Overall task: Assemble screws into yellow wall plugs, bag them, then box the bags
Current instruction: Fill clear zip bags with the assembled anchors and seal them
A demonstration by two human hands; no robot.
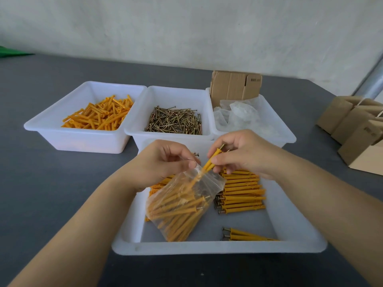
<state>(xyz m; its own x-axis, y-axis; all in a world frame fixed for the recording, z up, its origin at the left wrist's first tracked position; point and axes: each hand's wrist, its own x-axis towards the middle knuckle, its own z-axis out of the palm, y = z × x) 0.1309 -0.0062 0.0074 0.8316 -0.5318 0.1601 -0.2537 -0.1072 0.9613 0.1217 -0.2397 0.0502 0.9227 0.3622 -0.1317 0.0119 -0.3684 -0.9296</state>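
Observation:
My left hand pinches the mouth of a clear plastic bag that hangs over the near white tray and holds several yellow plugs with screws in them. My right hand grips a few assembled plugs, their lower ends inside the bag's opening. A stack of assembled plugs lies in the tray to the right of the bag. Two more assembled plugs lie near the tray's front right.
Behind stand three white bins: loose yellow plugs on the left, screws in the middle, empty clear bags with flat cardboard on the right. Folded cardboard boxes sit at the table's right edge.

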